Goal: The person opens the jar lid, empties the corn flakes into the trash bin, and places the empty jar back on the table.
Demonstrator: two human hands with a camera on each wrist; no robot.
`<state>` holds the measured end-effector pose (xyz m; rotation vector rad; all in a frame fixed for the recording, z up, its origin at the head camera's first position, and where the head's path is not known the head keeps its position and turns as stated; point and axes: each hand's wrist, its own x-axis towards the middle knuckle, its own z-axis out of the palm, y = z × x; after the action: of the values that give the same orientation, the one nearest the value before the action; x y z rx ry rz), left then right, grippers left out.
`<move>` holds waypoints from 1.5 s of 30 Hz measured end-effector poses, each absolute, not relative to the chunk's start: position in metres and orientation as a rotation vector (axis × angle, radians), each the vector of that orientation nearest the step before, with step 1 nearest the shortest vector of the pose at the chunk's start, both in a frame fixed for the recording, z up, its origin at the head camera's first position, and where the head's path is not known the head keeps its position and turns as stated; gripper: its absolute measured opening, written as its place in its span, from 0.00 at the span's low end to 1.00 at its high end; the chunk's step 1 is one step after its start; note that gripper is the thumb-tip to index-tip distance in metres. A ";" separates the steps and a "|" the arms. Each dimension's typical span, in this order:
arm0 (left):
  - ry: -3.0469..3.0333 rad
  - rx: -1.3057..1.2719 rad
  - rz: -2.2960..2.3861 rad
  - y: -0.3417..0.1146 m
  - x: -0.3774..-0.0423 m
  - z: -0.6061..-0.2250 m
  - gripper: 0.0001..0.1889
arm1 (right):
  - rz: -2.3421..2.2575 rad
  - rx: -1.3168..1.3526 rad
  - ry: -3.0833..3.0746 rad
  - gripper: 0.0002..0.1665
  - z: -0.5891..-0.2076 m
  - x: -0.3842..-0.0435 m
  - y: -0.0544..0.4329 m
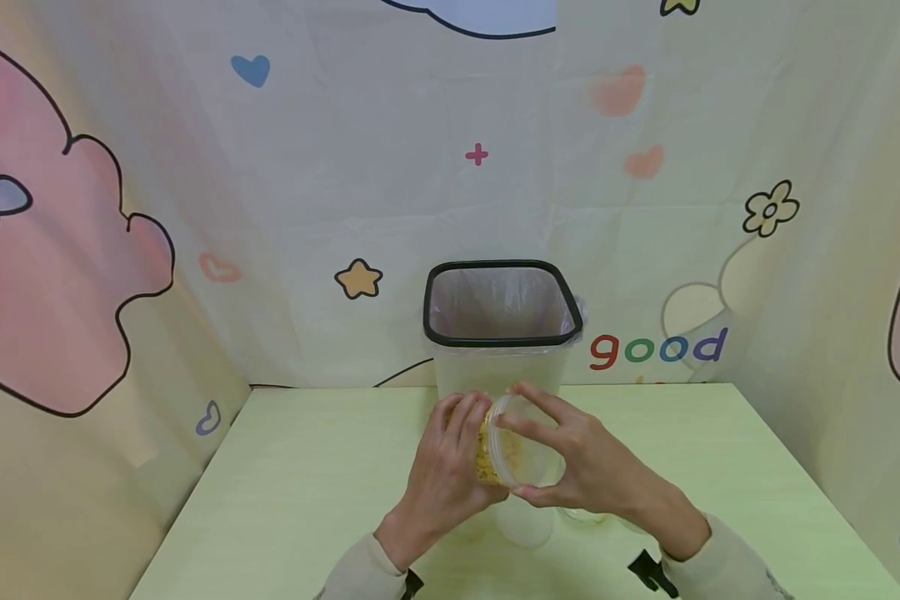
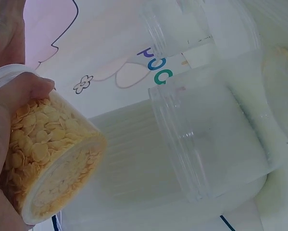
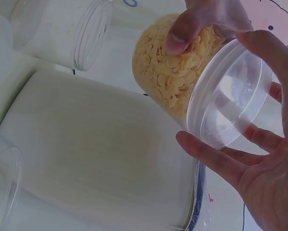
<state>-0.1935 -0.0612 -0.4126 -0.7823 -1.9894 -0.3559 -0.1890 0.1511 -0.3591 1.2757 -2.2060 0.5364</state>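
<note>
My left hand [image 1: 450,471] grips a clear plastic jar [image 2: 43,139] full of pale yellow flakes, its thumb and fingers wrapped around the side. The jar is tilted on its side above the table, its top facing right in the head view. Around the translucent lid [image 3: 232,94] at that end, my right hand [image 1: 596,458] curls its spread fingers and thumb, pinching the rim. The lid lies against the jar's mouth; whether it is screwed tight I cannot tell. Below my hands, a clear jar [image 1: 525,521] stands on the table, partly hidden by them.
A pale bin [image 1: 502,340] with a black rim and plastic liner stands at the table's back edge. More clear jars [image 2: 211,139] stand near my hands, some partly cut off in the wrist views. A printed curtain [image 1: 390,167] hangs behind the light table [image 1: 307,483].
</note>
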 end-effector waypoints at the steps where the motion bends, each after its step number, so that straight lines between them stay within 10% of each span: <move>1: -1.994 -0.787 -0.362 -0.061 -0.193 -0.412 0.56 | 0.528 1.280 -2.204 0.50 -0.359 -0.189 0.151; 45: -2.113 -0.911 -0.422 -0.067 -0.192 -0.402 0.55 | 0.347 1.422 -2.143 0.52 -0.356 -0.186 0.159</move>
<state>-0.1922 -0.0672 -0.4020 -0.9105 -2.1127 -0.4223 -0.1862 0.1586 -0.3560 1.4218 -2.1432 0.3468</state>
